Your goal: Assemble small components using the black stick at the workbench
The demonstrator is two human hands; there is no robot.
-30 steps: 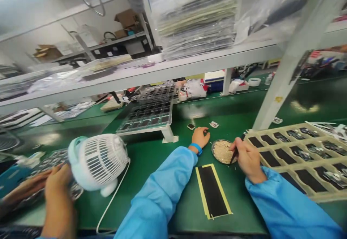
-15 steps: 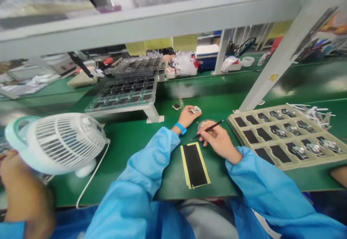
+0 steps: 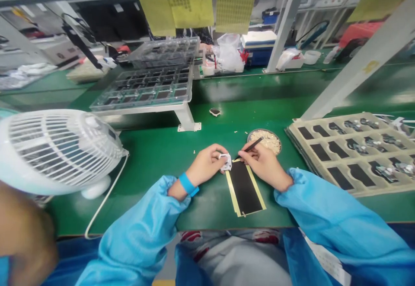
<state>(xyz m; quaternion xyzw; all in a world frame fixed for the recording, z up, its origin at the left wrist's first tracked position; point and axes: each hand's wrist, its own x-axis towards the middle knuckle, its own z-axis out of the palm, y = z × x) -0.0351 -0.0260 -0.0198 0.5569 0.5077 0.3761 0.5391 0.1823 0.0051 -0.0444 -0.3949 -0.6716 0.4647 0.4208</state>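
Left hand [image 3: 209, 164] had its thumb and fingers pinched around a small white part [image 3: 225, 162], right by the top left corner of a black strip [image 3: 245, 186] edged with yellow tape [image 3: 257, 186]. Couldn't tell if the part was touching the strip or just above it. There was a blue band [image 3: 188, 184] on that wrist, btw.

Right hand [image 3: 265, 165] was clamped pen-style on a slim black tool [image 3: 253, 144], tweezers by the look of it. The tip pointed at the white part across the strip's top edge, but it was too small to say whether it made contact.

Just behind the right hand sat a round dish [image 3: 248, 137] full of pale bits [image 3: 264, 138], with a few loose crumbs on the green worktop [image 3: 145, 156]. Another little part [image 3: 214, 112] lay farther back on its own. Off to the right was a beige tray [image 3: 313, 142] with dark-bottomed compartments, the ones on the right side holding small assemblies [image 3: 356, 146]. On the left: a white fan [image 3: 65, 152], clear plastic trays [image 3: 145, 88] on a raised stand [image 3: 184, 116], and somebody else's blurry arm [image 3: 26, 229].
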